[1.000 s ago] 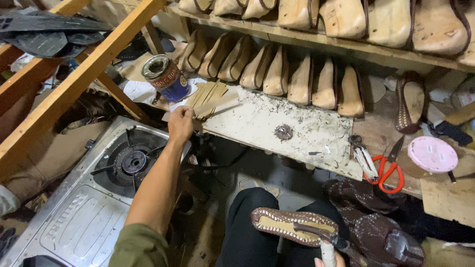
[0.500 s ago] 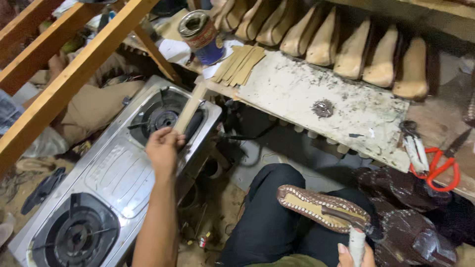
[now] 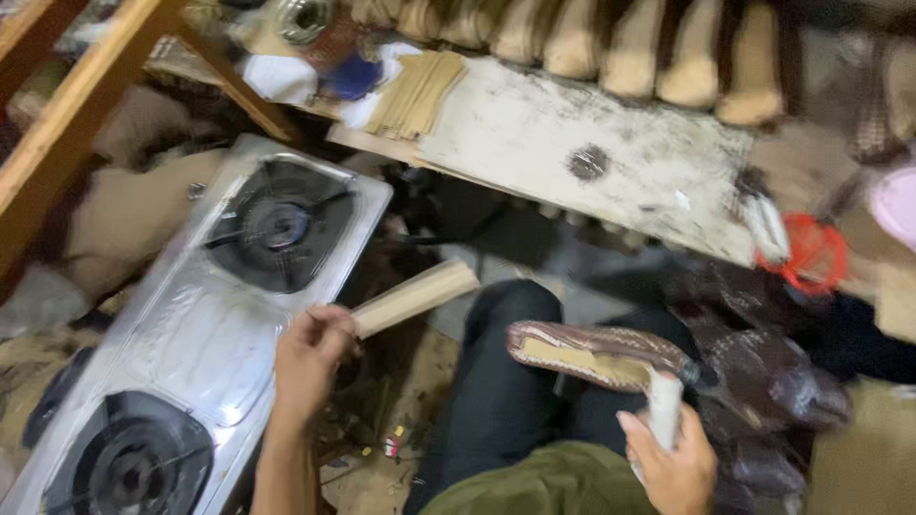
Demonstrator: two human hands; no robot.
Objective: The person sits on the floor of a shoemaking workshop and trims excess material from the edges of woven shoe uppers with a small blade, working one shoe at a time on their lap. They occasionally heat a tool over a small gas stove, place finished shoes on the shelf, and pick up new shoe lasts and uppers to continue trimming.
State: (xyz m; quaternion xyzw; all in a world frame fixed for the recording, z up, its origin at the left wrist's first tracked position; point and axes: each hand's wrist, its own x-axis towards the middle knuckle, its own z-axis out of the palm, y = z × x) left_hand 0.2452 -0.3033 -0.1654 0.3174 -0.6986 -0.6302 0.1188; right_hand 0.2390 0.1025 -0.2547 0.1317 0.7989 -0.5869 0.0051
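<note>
Cluttered workshop floor: a stained white worktop (image 3: 611, 162) at 12 o'clock carries a stack of tan strips (image 3: 415, 91) and a tin (image 3: 303, 19); a steel two-burner stove (image 3: 205, 324) lies at 9 o'clock. Left hand (image 3: 310, 358) grips a tan strip (image 3: 415, 298); right hand (image 3: 673, 458) closes on a white handle under a woven shoe (image 3: 596, 351).

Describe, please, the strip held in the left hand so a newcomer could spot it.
Start at the steel two-burner stove on the left. By its right edge the left hand grips a flat tan strip angled up-right, alone, unlike the matching stack on the bench.
</note>
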